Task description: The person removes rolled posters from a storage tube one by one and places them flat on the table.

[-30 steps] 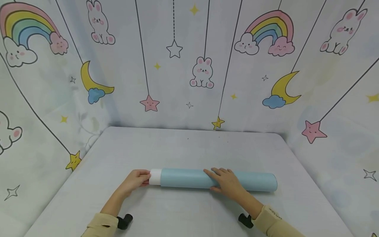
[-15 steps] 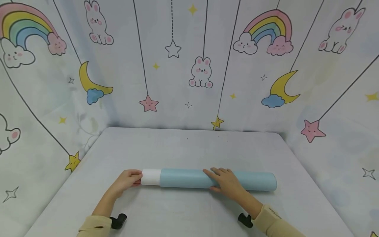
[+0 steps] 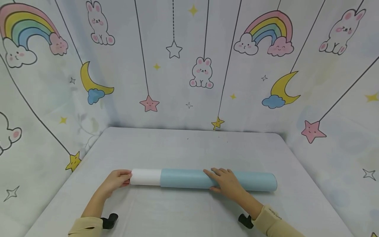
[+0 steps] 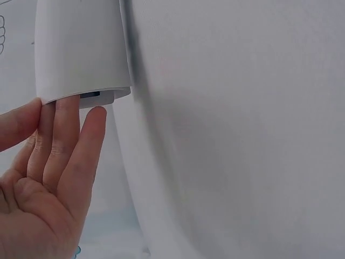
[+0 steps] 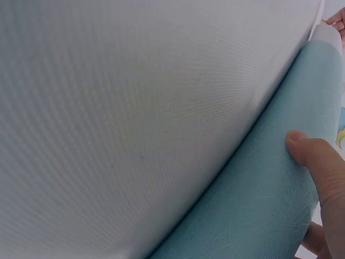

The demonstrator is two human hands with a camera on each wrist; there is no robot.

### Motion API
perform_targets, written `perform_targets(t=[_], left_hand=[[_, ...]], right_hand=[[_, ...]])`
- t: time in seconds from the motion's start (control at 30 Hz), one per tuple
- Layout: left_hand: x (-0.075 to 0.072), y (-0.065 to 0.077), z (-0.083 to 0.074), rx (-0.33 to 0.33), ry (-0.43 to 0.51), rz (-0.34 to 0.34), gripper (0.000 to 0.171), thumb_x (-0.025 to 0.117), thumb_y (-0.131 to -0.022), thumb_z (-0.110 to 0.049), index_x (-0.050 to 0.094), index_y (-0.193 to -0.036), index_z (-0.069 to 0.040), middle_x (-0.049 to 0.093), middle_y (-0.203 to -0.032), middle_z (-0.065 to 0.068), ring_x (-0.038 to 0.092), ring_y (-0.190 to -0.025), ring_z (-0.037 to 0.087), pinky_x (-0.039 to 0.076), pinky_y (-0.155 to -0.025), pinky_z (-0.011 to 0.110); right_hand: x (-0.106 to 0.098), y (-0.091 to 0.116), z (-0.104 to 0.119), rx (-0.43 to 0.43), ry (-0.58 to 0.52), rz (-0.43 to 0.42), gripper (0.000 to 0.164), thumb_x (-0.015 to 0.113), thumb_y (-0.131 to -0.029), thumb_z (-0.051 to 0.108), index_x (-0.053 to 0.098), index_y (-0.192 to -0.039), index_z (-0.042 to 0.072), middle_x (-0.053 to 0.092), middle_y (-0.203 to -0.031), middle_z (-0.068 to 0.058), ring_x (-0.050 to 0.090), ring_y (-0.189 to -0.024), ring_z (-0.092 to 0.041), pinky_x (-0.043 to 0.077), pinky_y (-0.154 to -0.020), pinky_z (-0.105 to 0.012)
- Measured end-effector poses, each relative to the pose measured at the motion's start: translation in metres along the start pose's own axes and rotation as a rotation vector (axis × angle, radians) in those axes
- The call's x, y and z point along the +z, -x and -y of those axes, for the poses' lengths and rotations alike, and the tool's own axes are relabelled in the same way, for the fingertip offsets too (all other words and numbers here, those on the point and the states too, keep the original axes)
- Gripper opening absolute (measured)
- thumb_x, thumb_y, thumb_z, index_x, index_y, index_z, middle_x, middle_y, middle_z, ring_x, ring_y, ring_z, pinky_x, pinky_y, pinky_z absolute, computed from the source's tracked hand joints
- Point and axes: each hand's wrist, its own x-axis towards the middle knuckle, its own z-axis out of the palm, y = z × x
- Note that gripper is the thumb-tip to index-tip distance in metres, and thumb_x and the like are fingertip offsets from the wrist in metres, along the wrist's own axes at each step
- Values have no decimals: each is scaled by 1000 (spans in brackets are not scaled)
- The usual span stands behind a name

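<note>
A long light blue tube [image 3: 183, 178] lies crosswise on the table. From its left end sticks out a white roll [image 3: 145, 177], in line with it. My left hand [image 3: 113, 181] pinches the roll's free end; in the left wrist view the thumb is outside the thin rim and fingertips reach inside. A pale piece with a dark slot [image 4: 90, 95] shows inside that end. My right hand [image 3: 227, 185] holds the tube right of its middle, fingers over the top. In the right wrist view the thumb [image 5: 302, 145] presses one side, fingers partly hidden on the other.
A white-covered table [image 3: 189, 151] lies under everything. Patterned cloth walls [image 3: 189, 65] with rainbows, rabbits and stars stand behind it and at both sides. Black devices [image 3: 110, 221] stick out at both sleeve cuffs.
My left hand has moved left with the white roll, so a longer white length shows outside the blue tube. The right hand and the tube have stayed in place.
</note>
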Motion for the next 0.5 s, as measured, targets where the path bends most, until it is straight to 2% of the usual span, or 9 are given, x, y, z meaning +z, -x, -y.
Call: perform_targets(t=[0.23,0.5], left_hand=[[-5,2,-1,9,-20,5,43,50,-93,-12,44,-118,22,58,-107,28,61,-90,26,51,-78,38],[-4,3,-2,2,-18,-17,42,50,-93,-13,46,-118,20,60,-105,25,61,-87,23,51,-78,38]], right_hand=[[1,0,0,8,8,22,71,73,-72,44,48,-134,19,58,-117,-8,57,-99,-27,46,-78,-50],[0,0,1,9,-4,14,70,74,-72,42,48,-134,19,58,-118,-9,57,-100,-28,45,-79,-51]])
